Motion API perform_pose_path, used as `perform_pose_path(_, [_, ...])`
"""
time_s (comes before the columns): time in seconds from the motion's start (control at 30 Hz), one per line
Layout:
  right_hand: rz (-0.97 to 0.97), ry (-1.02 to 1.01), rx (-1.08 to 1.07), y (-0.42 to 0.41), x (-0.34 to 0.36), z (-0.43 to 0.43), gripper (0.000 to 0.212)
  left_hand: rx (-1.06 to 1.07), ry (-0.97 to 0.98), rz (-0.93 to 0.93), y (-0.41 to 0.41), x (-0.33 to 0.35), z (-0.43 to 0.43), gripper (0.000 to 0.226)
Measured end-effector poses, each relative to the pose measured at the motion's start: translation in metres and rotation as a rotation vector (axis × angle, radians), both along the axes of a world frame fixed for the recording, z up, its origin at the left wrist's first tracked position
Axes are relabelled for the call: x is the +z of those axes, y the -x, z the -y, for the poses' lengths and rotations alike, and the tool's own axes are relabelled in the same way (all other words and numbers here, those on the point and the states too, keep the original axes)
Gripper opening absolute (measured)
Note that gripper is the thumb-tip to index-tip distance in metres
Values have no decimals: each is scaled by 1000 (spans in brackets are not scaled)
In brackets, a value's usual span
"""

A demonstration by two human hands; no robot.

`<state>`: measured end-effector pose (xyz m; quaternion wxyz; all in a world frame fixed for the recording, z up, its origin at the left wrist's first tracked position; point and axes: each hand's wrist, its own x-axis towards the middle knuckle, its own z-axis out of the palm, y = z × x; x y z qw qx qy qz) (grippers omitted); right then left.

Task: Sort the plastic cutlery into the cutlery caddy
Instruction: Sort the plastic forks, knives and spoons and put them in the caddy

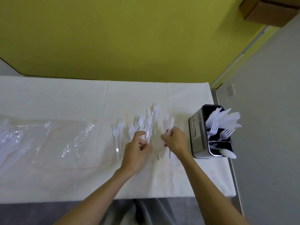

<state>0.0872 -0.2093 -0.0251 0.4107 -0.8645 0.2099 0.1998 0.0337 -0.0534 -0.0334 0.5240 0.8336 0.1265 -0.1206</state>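
White plastic cutlery lies spread on the white table cover (81, 98): forks (117, 132) to the left, spoons (142, 121) and more pieces in the middle. My left hand (136, 151) pinches a white utensil (150, 127) out of the pile. My right hand (174, 140) grips a plastic knife (170, 126) that points up and away. The dark cutlery caddy (197, 135) stands at the right edge, with knives in its far compartment, forks in the middle one and a spoon in the near one.
A crumpled clear plastic bag (53, 140) with more white cutlery (11, 143) lies on the left of the table. A yellow wall rises behind it. The table's right edge runs just past the caddy. A cardboard box (267, 12) sits at top right.
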Motion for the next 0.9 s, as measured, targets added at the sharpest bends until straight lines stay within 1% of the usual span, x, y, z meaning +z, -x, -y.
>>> perform_pose_path(0.1, [167,-112,-56,2,36,14,7,89,130,84,-18,14,4,14])
perform_pose_path(0.2, [333,-285,-159,1,86,41,6,108,270,163,-40,38,23,4])
perform_pose_path(0.27, [414,-374,-317,-1,119,68,9,122,391,199,-55,57,45,3])
perform_pose_path(0.33, [444,-427,-494,-7,132,100,12,151,515,199,-67,74,70,1])
perform_pose_path(0.4, [466,-354,-623,-14,132,126,12,140,579,190,-75,84,95,7])
perform_pose_path(0.47, [492,-241,-716,-18,124,145,7,97,557,200,-81,88,119,23])
perform_pose_path(0.5, [512,-188,-739,-19,121,150,4,70,526,204,-83,88,129,27])
perform_pose_path(0.53, [532,-118,-729,-20,118,153,5,39,484,211,-85,86,139,27])
perform_pose_path(0.57, [545,-29,-674,-19,116,153,7,2,428,221,-86,84,147,23])
perform_pose_path(0.63, [552,146,-480,-16,111,149,11,-86,259,268,-87,81,158,13])
perform_pose_path(0.67, [552,191,-380,-14,109,147,12,-137,175,301,-87,79,161,10])
perform_pose_path(0.73, [531,227,-230,-15,104,144,15,-253,57,365,-87,76,164,8])
perform_pose_path(0.8, [502,247,-151,-17,102,147,17,-365,-35,421,-87,71,164,7])
perform_pose_path(0.87, [490,215,-88,-16,102,152,10,-402,-60,458,-86,65,164,4])
perform_pose_path(0.9, [490,194,-58,-14,104,154,8,-393,-43,455,-85,63,164,7])
